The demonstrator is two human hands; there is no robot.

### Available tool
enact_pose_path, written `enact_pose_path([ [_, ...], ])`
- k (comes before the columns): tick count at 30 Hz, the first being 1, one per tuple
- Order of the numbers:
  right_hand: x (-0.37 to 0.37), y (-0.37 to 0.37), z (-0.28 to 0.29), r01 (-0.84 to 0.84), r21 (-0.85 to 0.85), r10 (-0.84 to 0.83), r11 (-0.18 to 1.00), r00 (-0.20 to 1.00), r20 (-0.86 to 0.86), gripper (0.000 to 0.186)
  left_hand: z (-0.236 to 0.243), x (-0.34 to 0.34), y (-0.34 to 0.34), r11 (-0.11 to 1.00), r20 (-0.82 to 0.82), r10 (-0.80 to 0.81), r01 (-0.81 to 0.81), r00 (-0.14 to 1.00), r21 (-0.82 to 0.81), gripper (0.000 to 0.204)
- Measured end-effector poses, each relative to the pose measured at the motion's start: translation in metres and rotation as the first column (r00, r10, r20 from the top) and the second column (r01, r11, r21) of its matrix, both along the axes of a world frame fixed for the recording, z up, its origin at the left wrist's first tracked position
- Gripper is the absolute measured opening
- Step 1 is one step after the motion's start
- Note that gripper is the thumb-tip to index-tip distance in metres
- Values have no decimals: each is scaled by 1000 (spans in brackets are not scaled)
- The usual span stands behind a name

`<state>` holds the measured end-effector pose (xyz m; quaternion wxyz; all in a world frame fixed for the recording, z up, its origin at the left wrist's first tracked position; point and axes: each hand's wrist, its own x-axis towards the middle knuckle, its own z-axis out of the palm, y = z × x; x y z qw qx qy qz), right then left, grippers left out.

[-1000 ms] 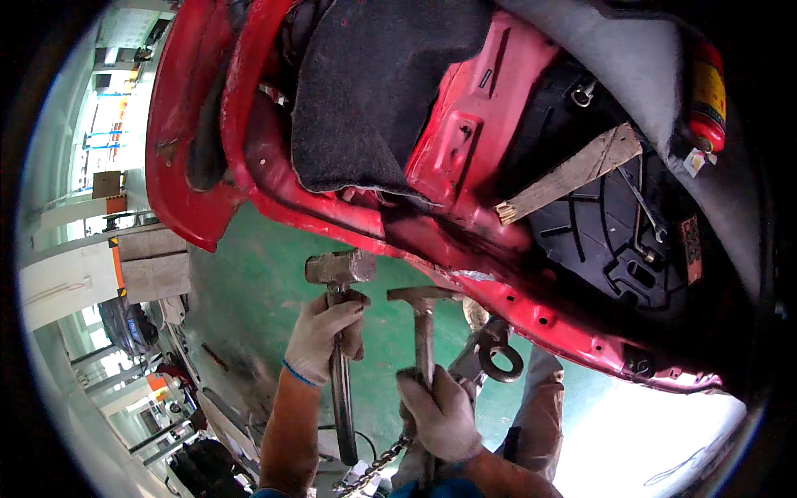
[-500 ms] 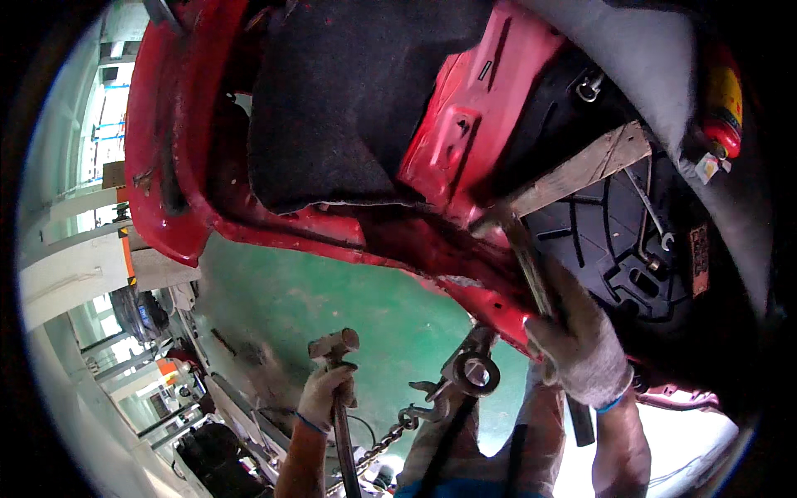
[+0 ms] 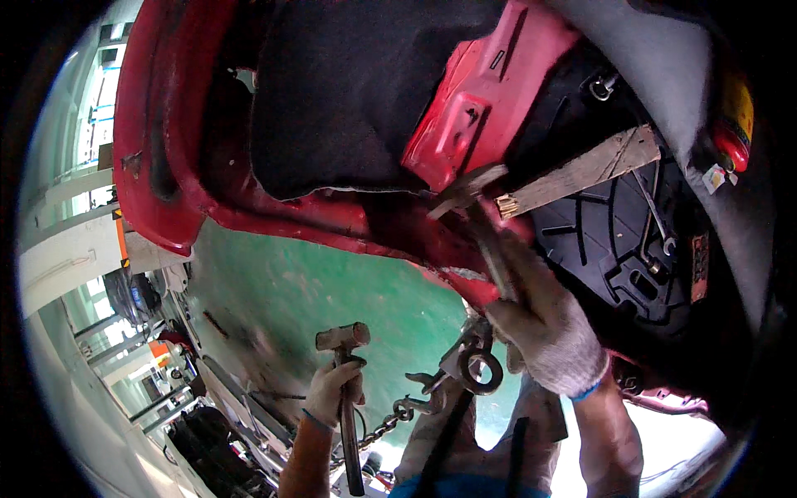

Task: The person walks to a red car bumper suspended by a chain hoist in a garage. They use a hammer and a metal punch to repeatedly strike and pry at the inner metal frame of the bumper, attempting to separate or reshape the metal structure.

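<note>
My left hand point(image 3: 334, 392), in a pale work glove, grips a club hammer point(image 3: 343, 336) by its handle just under the head; the head points up over the green floor. My gloved right hand point(image 3: 552, 344) is closed around the handle of a second hammer point(image 3: 469, 191) with a slimmer head. That head is over the dented red car body panel point(image 3: 407, 232), beside the end of a wooden block point(image 3: 589, 173); whether it touches the metal I cannot tell. Below the panel's edge hangs a metal pulling clamp point(image 3: 479, 371) with a ring, joined to a hook and chain point(image 3: 383, 429).
Black carpet lining point(image 3: 332, 100) covers the middle of the opening. At right, a wrench point(image 3: 654, 214) lies on a black ribbed tray point(image 3: 581, 236). A red and yellow canister point(image 3: 735, 124) is at the far right. Car parts point(image 3: 212, 456) lie at lower left.
The hammer in my right hand has shifted left and up, its head now over the red panel beyond the wooden block's end. My left hand still holds the club hammer, its head turned slightly.
</note>
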<state>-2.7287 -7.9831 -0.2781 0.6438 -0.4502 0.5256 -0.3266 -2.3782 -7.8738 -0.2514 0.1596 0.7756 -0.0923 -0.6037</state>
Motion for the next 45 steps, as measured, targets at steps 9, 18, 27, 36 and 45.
enact_pose_path([
  [9, 1, -11, 41, 75, 337, -89, 939, 996, 27, 65, -11, 6, -8, 999, -94, 52, -51, 994, 16, 17],
  [18, 20, 2, -2, -129, 306, 83, 943, 984, 161, 64, -25, 37, 25, 995, -121, 97, -93, 988, 38, 17],
  [27, 58, 31, 85, 379, 248, -366, 892, 926, -97, 63, -29, 17, -14, 999, -180, 29, -37, 983, -36, 15],
  [36, 113, 83, 76, 544, 319, -528, 776, 837, -145, 46, -28, -36, -88, 993, -374, 10, -54, 927, -108, 18],
  [45, 152, 103, 47, 459, 333, -460, 824, 884, -81, 48, -43, -49, -94, 988, -355, -50, -5, 933, -152, 18],
])
